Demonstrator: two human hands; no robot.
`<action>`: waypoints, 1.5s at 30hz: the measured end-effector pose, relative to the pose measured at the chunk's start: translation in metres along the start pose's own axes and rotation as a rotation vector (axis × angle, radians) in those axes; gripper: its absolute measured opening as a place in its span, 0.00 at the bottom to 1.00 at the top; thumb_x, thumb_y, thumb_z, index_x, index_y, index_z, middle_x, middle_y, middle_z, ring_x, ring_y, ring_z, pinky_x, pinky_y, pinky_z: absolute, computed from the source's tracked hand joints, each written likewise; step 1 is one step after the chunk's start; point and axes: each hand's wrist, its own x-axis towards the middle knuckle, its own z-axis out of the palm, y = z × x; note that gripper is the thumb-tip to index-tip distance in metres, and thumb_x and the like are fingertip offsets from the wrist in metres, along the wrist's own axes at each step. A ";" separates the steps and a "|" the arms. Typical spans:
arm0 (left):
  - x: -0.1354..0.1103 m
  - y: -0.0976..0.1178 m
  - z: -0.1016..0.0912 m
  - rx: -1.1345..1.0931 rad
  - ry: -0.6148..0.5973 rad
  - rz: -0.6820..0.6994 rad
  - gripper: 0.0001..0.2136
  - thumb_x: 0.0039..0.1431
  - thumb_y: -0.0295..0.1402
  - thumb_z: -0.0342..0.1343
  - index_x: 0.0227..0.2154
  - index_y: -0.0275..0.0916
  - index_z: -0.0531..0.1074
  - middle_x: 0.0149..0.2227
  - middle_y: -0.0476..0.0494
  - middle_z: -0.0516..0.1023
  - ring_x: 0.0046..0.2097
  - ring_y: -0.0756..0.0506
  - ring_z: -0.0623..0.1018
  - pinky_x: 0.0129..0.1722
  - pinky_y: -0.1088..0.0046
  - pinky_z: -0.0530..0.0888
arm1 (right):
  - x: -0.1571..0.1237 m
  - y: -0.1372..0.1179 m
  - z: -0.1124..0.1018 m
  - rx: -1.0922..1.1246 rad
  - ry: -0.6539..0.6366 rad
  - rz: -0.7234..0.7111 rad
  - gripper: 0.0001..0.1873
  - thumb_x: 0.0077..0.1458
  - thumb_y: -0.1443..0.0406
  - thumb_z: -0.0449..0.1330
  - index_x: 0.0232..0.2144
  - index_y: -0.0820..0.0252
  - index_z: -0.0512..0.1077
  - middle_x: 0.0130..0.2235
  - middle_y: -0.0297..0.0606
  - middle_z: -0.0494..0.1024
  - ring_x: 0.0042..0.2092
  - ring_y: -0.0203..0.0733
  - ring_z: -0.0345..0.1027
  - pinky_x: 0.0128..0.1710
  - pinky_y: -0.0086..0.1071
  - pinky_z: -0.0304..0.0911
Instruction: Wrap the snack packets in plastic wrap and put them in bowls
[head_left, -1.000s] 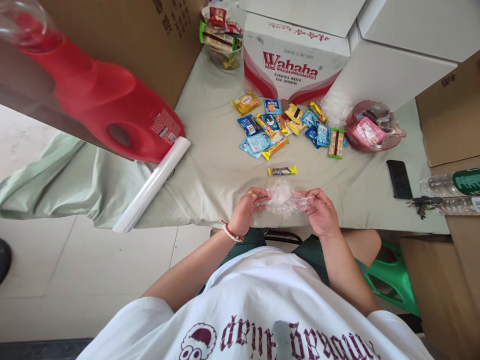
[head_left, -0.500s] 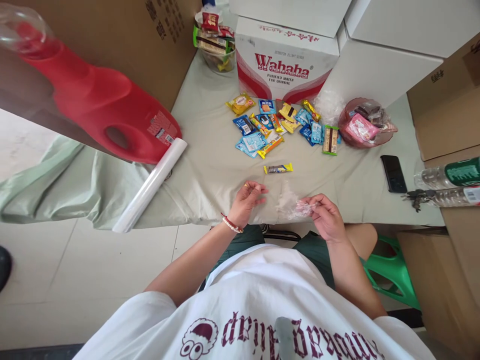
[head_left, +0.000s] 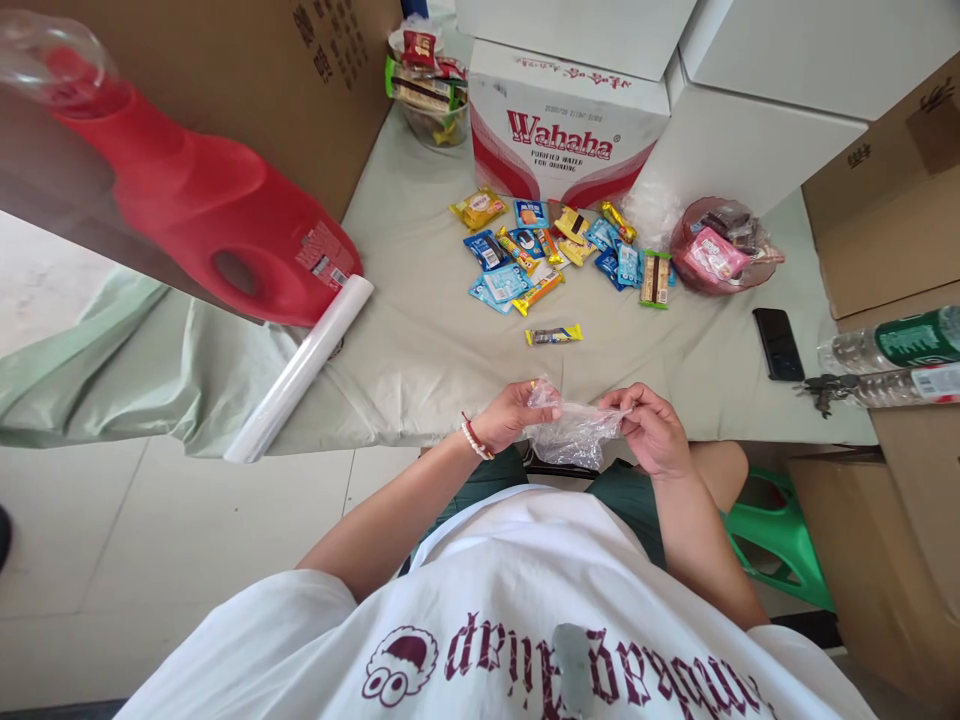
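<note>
A clear, crinkled plastic bag (head_left: 577, 436) is stretched between my two hands at the table's front edge. My left hand (head_left: 517, 415) pinches its left side, and some of the film rises above the fingers. At the bag's upper right corner, my right hand (head_left: 651, 428) grips it between thumb and fingers. One small yellow and dark wrapped snack bar (head_left: 553, 335) lies alone just beyond my hands. Farther back is a loose spread of wrapped snacks, among them a blue packet (head_left: 506, 284), a yellow packet (head_left: 478, 208) and a green-edged wafer bar (head_left: 655, 279).
A pink bowl (head_left: 679, 262) of snacks stands right, near a black phone (head_left: 778, 344), plastic bottles (head_left: 919, 338) and keys (head_left: 825, 391). At left lie a red jug (head_left: 232, 220) and a roll of plastic film (head_left: 300, 370). A Wahaba-style water carton (head_left: 562, 130) stands behind.
My left hand has moved right and taken hold of the plastic bag. The bag, earlier bunched in my right hand, is now spread between both hands.
</note>
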 end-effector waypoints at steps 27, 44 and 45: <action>-0.035 0.017 -0.052 -0.178 0.362 0.145 0.20 0.45 0.43 0.78 0.29 0.39 0.74 0.28 0.52 0.74 0.30 0.52 0.74 0.31 0.76 0.73 | 0.019 0.034 -0.033 -0.077 0.325 0.099 0.20 0.40 0.55 0.77 0.33 0.57 0.77 0.33 0.35 0.81 0.32 0.36 0.74 0.26 0.26 0.72; -0.022 0.012 -0.039 -0.227 0.424 0.104 0.24 0.50 0.51 0.72 0.25 0.39 0.67 0.26 0.52 0.71 0.28 0.52 0.77 0.23 0.78 0.70 | 0.003 0.022 0.014 -0.972 0.166 -0.607 0.28 0.59 0.50 0.68 0.58 0.50 0.72 0.64 0.49 0.69 0.67 0.60 0.59 0.70 0.58 0.54; -0.021 0.012 -0.036 -0.237 0.407 0.100 0.24 0.51 0.51 0.72 0.25 0.39 0.67 0.26 0.52 0.71 0.28 0.52 0.77 0.24 0.78 0.70 | 0.007 0.024 0.024 -1.011 0.058 -0.602 0.32 0.56 0.51 0.70 0.60 0.50 0.72 0.64 0.48 0.69 0.68 0.62 0.57 0.71 0.59 0.51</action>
